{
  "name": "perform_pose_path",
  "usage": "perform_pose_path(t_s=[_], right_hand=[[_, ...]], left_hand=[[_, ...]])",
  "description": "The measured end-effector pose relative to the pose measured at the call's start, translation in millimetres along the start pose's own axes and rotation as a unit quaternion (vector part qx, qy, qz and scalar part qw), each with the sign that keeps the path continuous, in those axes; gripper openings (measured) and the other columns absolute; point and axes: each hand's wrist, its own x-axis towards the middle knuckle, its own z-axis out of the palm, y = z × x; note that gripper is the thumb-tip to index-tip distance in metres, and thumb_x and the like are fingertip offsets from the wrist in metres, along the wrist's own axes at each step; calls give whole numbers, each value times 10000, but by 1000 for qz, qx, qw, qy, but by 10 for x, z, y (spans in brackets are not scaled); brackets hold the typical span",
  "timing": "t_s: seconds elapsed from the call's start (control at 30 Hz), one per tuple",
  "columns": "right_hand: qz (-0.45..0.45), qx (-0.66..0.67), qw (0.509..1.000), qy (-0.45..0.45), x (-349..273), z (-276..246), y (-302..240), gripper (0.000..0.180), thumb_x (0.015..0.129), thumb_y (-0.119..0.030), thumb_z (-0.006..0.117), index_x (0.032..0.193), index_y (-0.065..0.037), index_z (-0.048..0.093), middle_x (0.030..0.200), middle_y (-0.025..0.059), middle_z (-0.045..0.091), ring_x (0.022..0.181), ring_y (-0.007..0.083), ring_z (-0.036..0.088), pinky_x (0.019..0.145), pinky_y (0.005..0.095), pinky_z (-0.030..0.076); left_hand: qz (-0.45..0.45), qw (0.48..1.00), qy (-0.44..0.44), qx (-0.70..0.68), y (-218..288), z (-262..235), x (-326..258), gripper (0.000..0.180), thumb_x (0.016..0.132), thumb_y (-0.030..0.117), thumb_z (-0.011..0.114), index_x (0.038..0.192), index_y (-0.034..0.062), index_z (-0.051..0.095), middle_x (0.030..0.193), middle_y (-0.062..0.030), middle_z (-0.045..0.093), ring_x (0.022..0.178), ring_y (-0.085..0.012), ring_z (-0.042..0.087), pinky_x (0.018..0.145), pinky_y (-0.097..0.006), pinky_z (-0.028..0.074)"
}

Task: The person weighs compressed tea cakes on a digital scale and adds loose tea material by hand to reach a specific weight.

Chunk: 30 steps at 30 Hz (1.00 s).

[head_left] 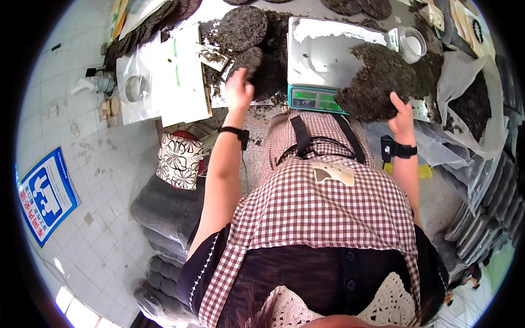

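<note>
My right hand [403, 116] grips the near right edge of a large, ragged, dark sheet [380, 79] that looks like dried seaweed, thumb on top. The sheet covers the right part of a scale [311, 71] with a white pan and a teal front with a lit green display. To the left, my left hand [239, 93] is closed on the near end of a smaller dark seaweed piece [249, 63], slightly blurred. Just beyond that lies a round dark seaweed cake [243, 27]. Loose dark crumbs surround it on the table.
A clear jar [411, 45] stands beside the pan. White sheets [183, 76] and a clear bag [134, 90] lie at left. At right an open plastic bag [476, 104] holds dark seaweed. Packed dark bags [169, 213] are stacked below left, and a patterned pouch [179, 161] sits above them.
</note>
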Motion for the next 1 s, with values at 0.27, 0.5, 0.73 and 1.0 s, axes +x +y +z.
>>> perform_pose_path(t_s=[0.27,0.5,0.73,1.0], right_hand=[[36,86,994,54,-36,-583,34,393,969,-107,630,1342,-17,541,1300,121,630,1180,286,617,1027,450,498],[25,130,989,65,175,-458,-71,422,958,-114,650,1355,-25,541,1321,122,619,1184,283,612,1031,442,489],[-50,-335,937,-88,184,383,-419,395,908,-149,715,1237,47,616,1172,89,694,1043,197,655,932,344,516],[-264,-597,758,13,263,1371,-286,429,875,-312,721,1137,24,665,928,224,717,881,373,706,776,383,545]], left_hand=[[-234,621,202,-720,536,-963,111,367,1029,170,453,1329,-40,480,1306,-154,565,1168,-267,583,1013,-420,491],[374,925,-69,18,1916,-339,169,306,829,152,722,1123,80,678,1258,-126,661,1233,-299,601,1013,-459,481],[335,911,128,-202,2441,-557,1086,461,906,328,708,1273,72,600,1083,-149,697,1014,-362,653,886,-422,522],[178,951,26,-250,2437,-158,1267,354,913,367,694,941,18,640,830,-184,675,779,-397,657,671,-456,513]])
